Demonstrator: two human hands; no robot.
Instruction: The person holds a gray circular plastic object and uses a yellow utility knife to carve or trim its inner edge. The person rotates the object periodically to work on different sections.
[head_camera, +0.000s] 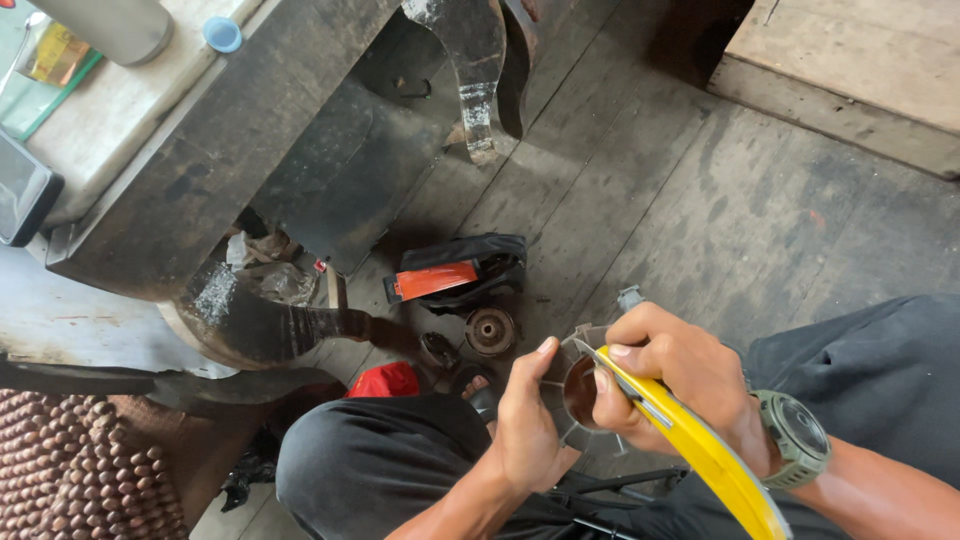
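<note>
Below you, a dark plank floor (700, 200) carries a black-and-orange tool case (455, 272), a round metal hub (491, 331) and a red rag (385, 381)

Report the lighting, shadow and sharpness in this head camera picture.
Head view: soft, even daylight on the wooden floor, no hard glare; deep shadow under the dark bench; left hand, right hand and the yellow tool are sharp; the round finned part between them is dim; edges bend slightly from the wide lens.
</note>
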